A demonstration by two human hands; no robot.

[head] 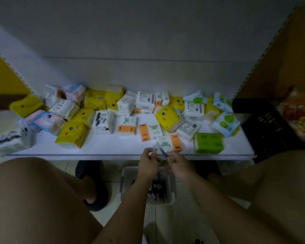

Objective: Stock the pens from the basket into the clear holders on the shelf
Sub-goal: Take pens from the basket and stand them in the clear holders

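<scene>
Above the clear plastic floor basket, a slim dark pen is pinched by the right hand, a blurred clear item by the left hand. Light, stiff, slippery handling is judged; a mid-barrel hold is advised.

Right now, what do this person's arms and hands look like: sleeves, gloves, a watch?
Both forearms are bare as far as the view shows: no sleeves. The left hand and right hand wear no gloves, and I see no watch, ring or bracelet, though the picture is dim and blurred.
</scene>
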